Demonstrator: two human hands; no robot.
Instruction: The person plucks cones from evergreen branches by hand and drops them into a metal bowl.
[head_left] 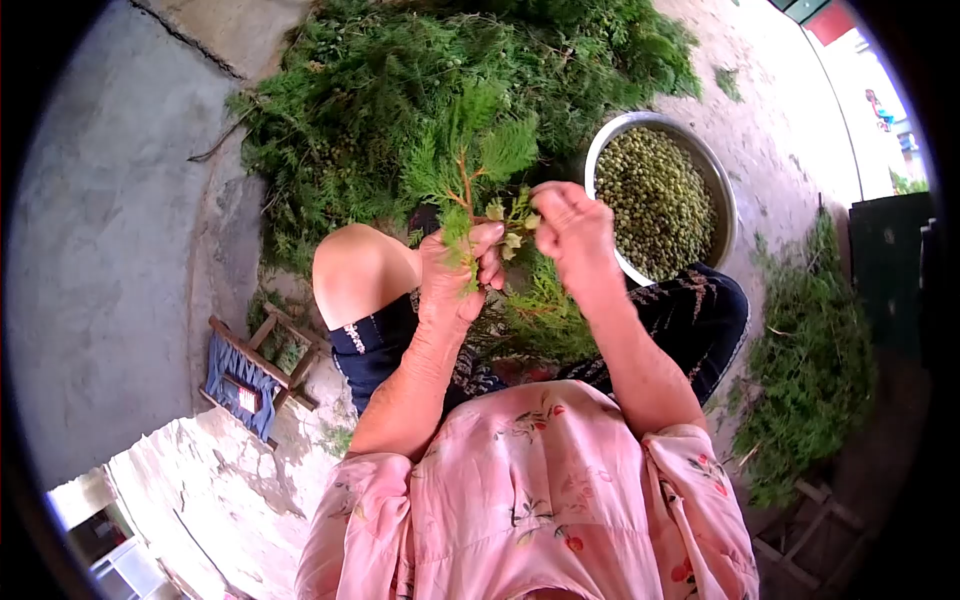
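Note:
My left hand (460,262) is closed around the stem of a green conifer sprig (468,180), whose flat feathery leaves fan upward past my fingers. Pale green cones (512,240) cluster on the sprig between my two hands. At the right side of that cluster, my right hand (575,228) has its fingers curled together by the cones; whether one is pinched in them is hidden. Just right of this hand stands a round metal basin (728,190) holding a heap of small green cones (655,200).
A large pile of cut conifer branches (370,110) lies ahead of my knees. More branches (810,370) lie at the right, and loose sprigs (548,315) lie between my legs. A small wooden stool (245,380) with blue cloth is at the left. A dark box-like object (890,270) stands far right.

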